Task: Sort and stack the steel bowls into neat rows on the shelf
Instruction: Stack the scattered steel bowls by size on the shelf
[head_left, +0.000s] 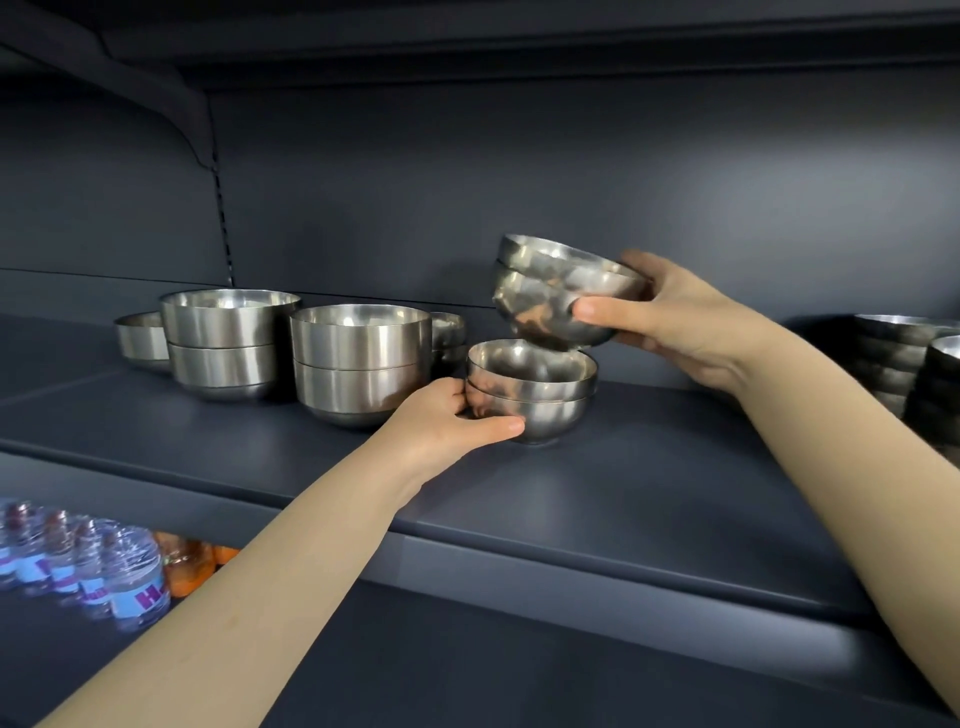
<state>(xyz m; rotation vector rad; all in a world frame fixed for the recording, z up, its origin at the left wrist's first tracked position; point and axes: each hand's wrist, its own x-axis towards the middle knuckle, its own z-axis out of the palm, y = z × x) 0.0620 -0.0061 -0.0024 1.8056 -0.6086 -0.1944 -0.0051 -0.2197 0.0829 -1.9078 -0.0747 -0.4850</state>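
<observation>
On the dark shelf stands a pair of nested round steel bowls, and my left hand grips its left side. Just above it, tilted to the left, hangs a second nested pair of round bowls, held from the right by my right hand. Its base hovers close over the lower pair's rim. To the left stand two stacks of larger straight-sided bowls. A single bowl sits behind the leftmost stack, and small bowls peek out behind the middle stack.
Dark stacked bowls stand at the shelf's far right. On the lower shelf at bottom left lie clear water bottles and orange bottles. The shelf's back panel and an upper shelf close in the space above.
</observation>
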